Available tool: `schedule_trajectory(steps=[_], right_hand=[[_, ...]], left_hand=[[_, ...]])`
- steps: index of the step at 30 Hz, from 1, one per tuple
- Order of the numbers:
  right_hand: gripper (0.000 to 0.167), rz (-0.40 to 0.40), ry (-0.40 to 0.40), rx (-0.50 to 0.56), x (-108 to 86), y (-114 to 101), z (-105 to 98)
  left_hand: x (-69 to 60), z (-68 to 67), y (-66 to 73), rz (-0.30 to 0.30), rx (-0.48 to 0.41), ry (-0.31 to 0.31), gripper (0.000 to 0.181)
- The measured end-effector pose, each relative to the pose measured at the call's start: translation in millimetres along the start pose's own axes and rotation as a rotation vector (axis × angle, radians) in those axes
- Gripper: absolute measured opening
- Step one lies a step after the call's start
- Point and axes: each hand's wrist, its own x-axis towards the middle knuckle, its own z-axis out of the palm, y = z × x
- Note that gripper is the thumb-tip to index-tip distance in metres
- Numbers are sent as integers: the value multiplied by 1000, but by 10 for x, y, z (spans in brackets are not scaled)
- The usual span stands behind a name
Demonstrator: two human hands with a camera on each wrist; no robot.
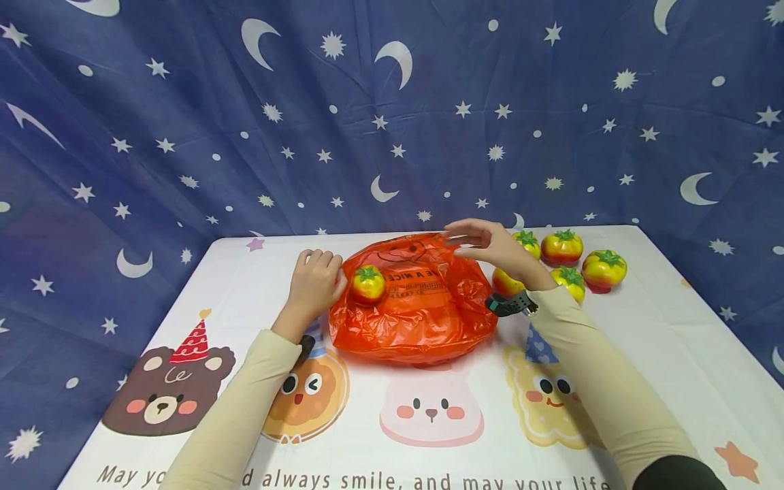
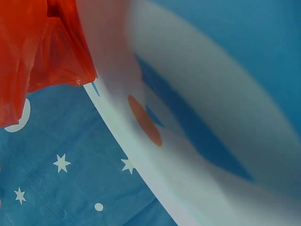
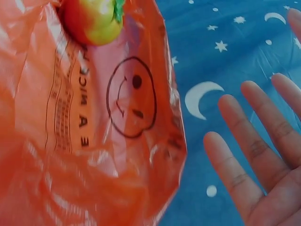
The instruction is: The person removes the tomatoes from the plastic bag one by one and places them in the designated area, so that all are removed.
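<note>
An orange-red plastic bag lies with its mouth spread wide on the table. Inside it, toward the left, sits a red-and-yellow toy fruit with a green leafy top. My left hand has curled fingers at the bag's left rim and appears to grip the plastic there; its fingertips are hidden. Above the bag's right rim is my right hand, holding nothing. In the right wrist view, its fingers are extended and spread, apart from the printed bag.
Several more toy fruits stand at the back right, some partly behind my right forearm. A white cloth with cartoon prints covers the table. Behind the table's back edge hangs a blue curtain with moons and stars.
</note>
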Motion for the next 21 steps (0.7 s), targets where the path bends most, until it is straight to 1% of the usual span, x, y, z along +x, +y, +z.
schedule_trajectory(steps=[7, 9, 14, 21], right_hand=[[47, -7, -41, 25, 188, 11, 162], [47, -7, -63, 44, 234, 11, 217], [47, -15, -107, 44, 340, 9, 355], [43, -30, -131, -15, 482, 72, 561]], left_hand=[[-11, 15, -8, -2, 0, 8, 12], [-13, 15, -10, -3, 1, 7, 12], [-17, 15, -11, -6, 5, 1, 13], [-11, 14, -18, -7, 4, 16, 13]])
